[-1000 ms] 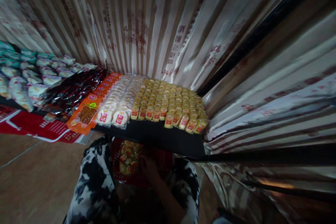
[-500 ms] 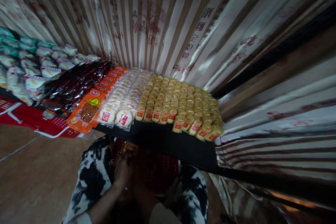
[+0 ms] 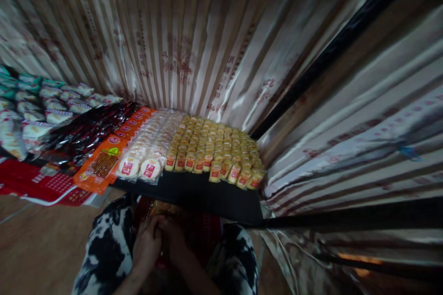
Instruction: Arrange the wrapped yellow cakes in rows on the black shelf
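Observation:
Low between the knees, my left hand (image 3: 148, 238) and my right hand (image 3: 172, 236) meet over a dark red basket or bag (image 3: 207, 229). The fingers of both look curled in and close together; shadow hides whatever they may hold. Just beyond them, something yellowish (image 3: 162, 207) shows inside the red container. On the black shelf (image 3: 207, 196) ahead stand rows of small yellow-wrapped snack cakes (image 3: 214, 147). To their left lie clear packets of round white crackers (image 3: 149, 169) and orange packets of brown sticks (image 3: 102, 163).
Dark red shiny packets (image 3: 90, 131) and white-and-green packets (image 3: 44, 97) fill the shelf's left end. A red basket with a white handle (image 3: 38, 182) sits below there. Striped curtain (image 3: 194, 46) hangs behind, and a black pole (image 3: 311, 73) slants at right.
The view has turned, so the shelf sits lower and further left. My hands stay together over the red container, with my right hand now showing more clearly beside the left.

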Motion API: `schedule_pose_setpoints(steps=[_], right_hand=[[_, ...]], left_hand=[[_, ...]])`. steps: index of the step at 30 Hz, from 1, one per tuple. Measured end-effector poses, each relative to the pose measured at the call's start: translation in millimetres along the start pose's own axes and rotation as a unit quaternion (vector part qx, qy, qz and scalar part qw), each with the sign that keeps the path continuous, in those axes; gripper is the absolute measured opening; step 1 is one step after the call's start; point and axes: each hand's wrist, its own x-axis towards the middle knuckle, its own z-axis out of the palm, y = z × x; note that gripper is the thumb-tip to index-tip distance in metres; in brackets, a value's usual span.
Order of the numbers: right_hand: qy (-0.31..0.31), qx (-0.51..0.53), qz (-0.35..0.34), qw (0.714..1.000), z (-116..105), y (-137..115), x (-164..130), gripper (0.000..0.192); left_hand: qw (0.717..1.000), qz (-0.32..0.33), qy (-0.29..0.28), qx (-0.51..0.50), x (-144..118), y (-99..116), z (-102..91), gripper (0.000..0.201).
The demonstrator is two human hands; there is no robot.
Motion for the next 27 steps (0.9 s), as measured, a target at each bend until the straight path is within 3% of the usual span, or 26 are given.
schedule_pose_setpoints(steps=[5, 9, 12, 17, 27], right_hand=[[-0.036, -0.053, -0.034, 0.997, -55.1, -15.6, -19.2, 0.033], [-0.009, -0.032, -0.055, 0.998, -86.7, -27.6, -24.1, 0.043], [0.051, 0.024, -0.043, 0.997, -97.1, -29.6, -20.0, 0.052], [0.189, 0.074, -0.036, 0.979, -103.6, -25.8, -10.0, 0.047], [0.285, 0.056, -0.032, 0.956, -137.5, -24.8, 19.4, 0.030]], left_hand=[[0.997, 0.040, -0.060, 0.004, -9.4, 2.4, -0.8, 0.045], [0.993, 0.103, -0.038, -0.041, -12.8, 21.1, -8.5, 0.040], [0.989, 0.111, -0.037, -0.092, -10.1, 38.4, -16.0, 0.035], [0.978, 0.070, -0.020, -0.195, 7.2, 69.1, -19.5, 0.034], [0.936, 0.085, 0.006, -0.341, 56.4, 124.3, 7.7, 0.028]])
